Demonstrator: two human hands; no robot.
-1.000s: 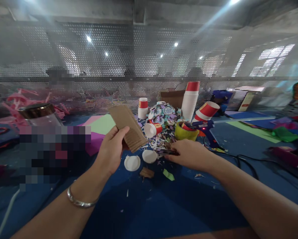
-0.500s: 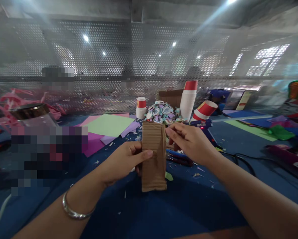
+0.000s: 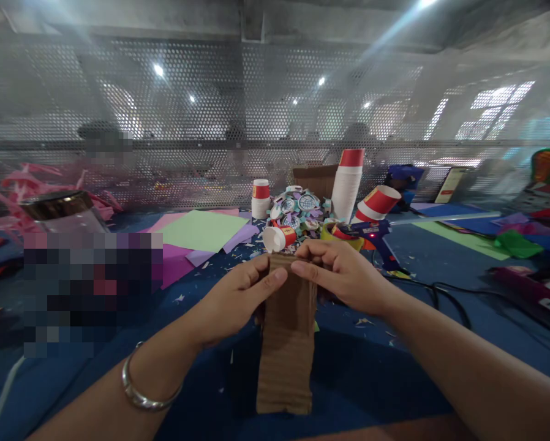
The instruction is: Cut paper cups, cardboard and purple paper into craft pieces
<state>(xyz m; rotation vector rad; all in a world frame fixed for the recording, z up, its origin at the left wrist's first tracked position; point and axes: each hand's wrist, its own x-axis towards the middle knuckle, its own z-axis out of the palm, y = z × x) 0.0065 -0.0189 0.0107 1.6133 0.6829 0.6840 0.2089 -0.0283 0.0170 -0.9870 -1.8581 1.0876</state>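
A brown corrugated cardboard strip (image 3: pixel 286 355) is held up between my hands in the middle of the head view, its long side running down toward me. My left hand (image 3: pixel 238 294) grips its upper left edge, thumb on the front and fingers behind. At the top right corner my right hand (image 3: pixel 342 269) pinches the cardboard, thumb in front and the other fingers at the upper edge. Just past the strip's top lies a small paper cup (image 3: pixel 280 237) on its side. A blue glue gun (image 3: pixel 376 236) with a lit red light rests beyond my right hand.
Stacked paper cups (image 3: pixel 347 187) and a pile of cup-bottom cutouts (image 3: pixel 300 205) stand at the back. Coloured paper sheets (image 3: pixel 201 231) lie to the left. A black cable (image 3: pixel 444 294) and a purple power strip (image 3: pixel 532 288) are on the right. Paper scraps litter the blue tabletop.
The cardboard has tipped and come lower and nearer, uncovering the lying cup and the glue gun. My right hand has moved down onto its top edge; my left hand grips closer to the top.
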